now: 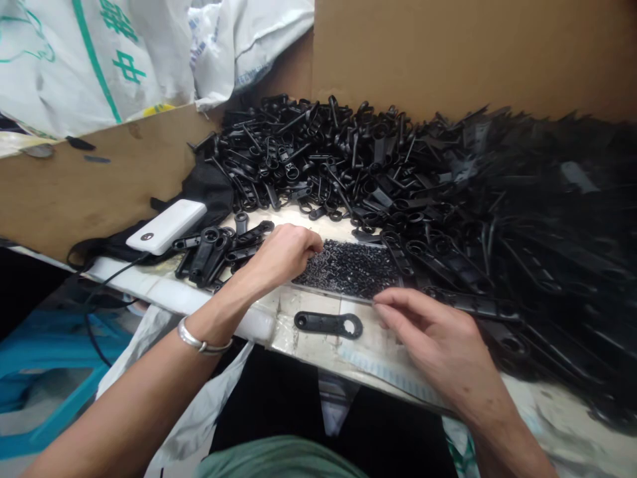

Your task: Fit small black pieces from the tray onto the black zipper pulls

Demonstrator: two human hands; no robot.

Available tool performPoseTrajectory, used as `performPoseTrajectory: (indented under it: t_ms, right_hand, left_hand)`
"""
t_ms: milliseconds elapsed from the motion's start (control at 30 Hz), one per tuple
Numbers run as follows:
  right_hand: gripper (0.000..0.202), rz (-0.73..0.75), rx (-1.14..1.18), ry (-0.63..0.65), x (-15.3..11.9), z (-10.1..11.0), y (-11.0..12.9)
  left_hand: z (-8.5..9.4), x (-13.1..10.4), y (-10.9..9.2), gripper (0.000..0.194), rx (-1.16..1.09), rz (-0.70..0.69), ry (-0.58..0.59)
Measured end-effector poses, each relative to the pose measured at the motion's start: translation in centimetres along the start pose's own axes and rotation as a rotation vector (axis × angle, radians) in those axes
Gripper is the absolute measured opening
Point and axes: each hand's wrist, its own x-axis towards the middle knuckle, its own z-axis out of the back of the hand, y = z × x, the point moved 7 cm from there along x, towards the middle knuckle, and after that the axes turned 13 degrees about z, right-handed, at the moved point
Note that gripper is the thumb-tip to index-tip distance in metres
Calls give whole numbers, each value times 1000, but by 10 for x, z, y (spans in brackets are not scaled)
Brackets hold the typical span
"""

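A shallow clear tray [348, 269] of tiny black pieces lies in front of me on the bench. Over its left end, my left hand [291, 252] is closed with the fingers curled down; its fingertips are partly hidden, and I cannot make out anything in them. My right hand [432, 332] is by the tray's front right corner, thumb and forefinger pinched together. Whatever is between those fingertips is too small to tell. Between my hands, near the bench's front edge, one flat black plastic arm [321, 323] lies with its large ring to the right.
A big heap of black plastic parts [338, 153] fills the back and right. A smaller pile of black arms [212, 249] sits left, beside a white power bank [166, 226] with a cable. Cardboard walls [472, 53] enclose the bench; a blue stool [64, 372] stands below left.
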Motion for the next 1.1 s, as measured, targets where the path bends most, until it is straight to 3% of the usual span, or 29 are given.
performPoseTrajectory:
  t_ms: [167,300,400,533,667,867,1100]
  right_hand:
    - [12,-156,239,-99,1,0,-7]
    - [14,-304,538,-156,4,-10,-10]
    - [18,-358,741,-189,4,-19,-8]
    - [17,-372,922,-212,0,-28,-1]
    - [16,-366,954,-272,-7,-31,5]
    - [19,-330,823,-364,-14,-28,10]
    - [17,-244,705,-390,-17,-25,14]
  left_hand:
    - [8,-6,9,21,-209,91,-44]
    - [8,-22,9,4,-780,266,-23]
    - [-3,-41,-1,13,-1237,403,44]
    - [-19,-63,-19,16,-1526,507,139]
    - [-25,-73,-30,16,-1637,531,157]
    - [-24,-79,-34,13,-1650,519,43]
    - [-23,-84,-36,11,-1620,502,-4]
